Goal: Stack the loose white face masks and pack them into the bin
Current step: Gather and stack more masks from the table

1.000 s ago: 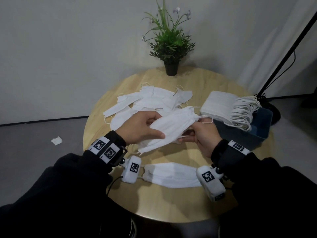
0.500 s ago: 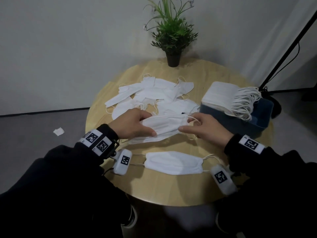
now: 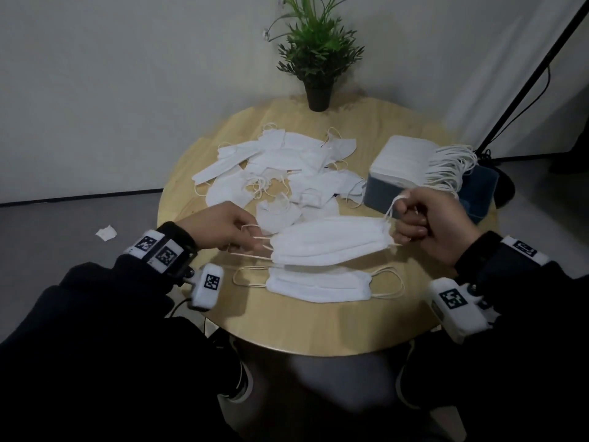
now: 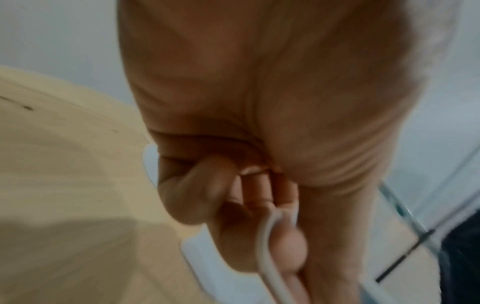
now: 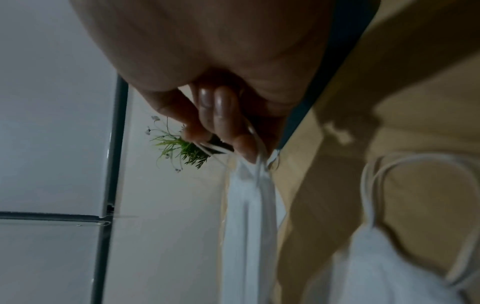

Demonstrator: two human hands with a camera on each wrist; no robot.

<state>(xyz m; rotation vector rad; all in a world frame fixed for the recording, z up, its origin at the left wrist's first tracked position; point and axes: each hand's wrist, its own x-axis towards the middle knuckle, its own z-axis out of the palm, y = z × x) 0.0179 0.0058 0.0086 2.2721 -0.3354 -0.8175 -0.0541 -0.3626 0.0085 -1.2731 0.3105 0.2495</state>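
A white face mask point(image 3: 328, 240) is stretched flat in the air between my hands, just above a second mask point(image 3: 318, 283) lying on the round wooden table point(image 3: 287, 327). My left hand point(image 3: 223, 229) pinches its left ear loop point(image 4: 267, 246). My right hand point(image 3: 427, 224) pinches the right ear loop point(image 5: 259, 162). A pile of loose masks point(image 3: 277, 167) lies behind. The dark blue bin point(image 3: 478, 193) at the right holds a tall stack of masks point(image 3: 404, 157), loops hanging over its rim.
A potted green plant point(image 3: 318, 59) stands at the table's far edge. A black stand pole point(image 3: 529, 74) leans at the right, its base behind the bin. A scrap of white paper point(image 3: 106, 232) lies on the grey floor at the left.
Both hands moved apart from the mask's body to its ear loops, pulling it flat. The mask came nearer and now hovers over the one lying on the table.
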